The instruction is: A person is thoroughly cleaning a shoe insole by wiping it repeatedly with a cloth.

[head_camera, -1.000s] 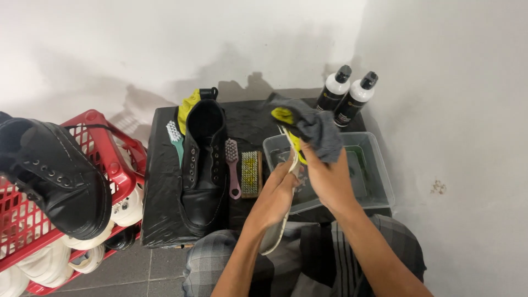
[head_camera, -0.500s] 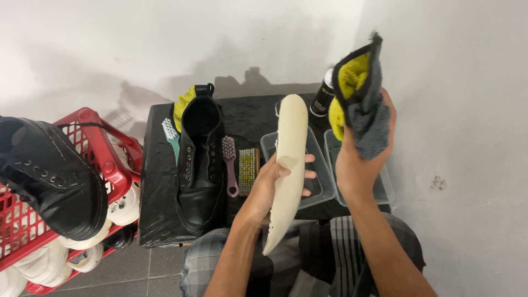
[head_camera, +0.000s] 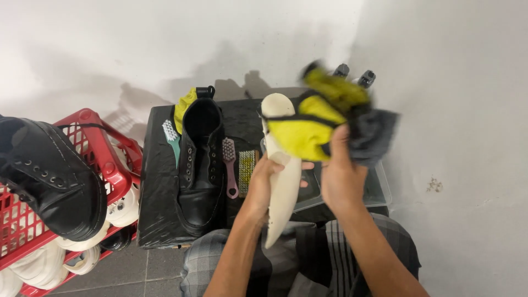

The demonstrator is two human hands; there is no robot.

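A: What does the left hand have?

B: Its fingers are wrapped tight round a cream shoe insole, which stands nearly upright over the person's lap, its rounded top up near the cloth and its pointed end hanging toward six o'clock.

A: And the right hand?

B: It is at three o'clock of the left hand, just beside it, fingers closed on a yellow and grey cloth. The cloth is blurred, bunched across the insole's upper part, touching it.

A: What lies around them?

B: At nine o'clock of the hands a black laced boot stands on a black-covered table, toe toward the person. A pink brush lies just right of the boot, a small yellowish brush beside that, and a green toothbrush on the boot's left. Under the hands sits a clear plastic tub. At twelve o'clock, behind the cloth, two dark bottle caps show. Far out at nine o'clock a red basket carries another black boot, with white soles below it.
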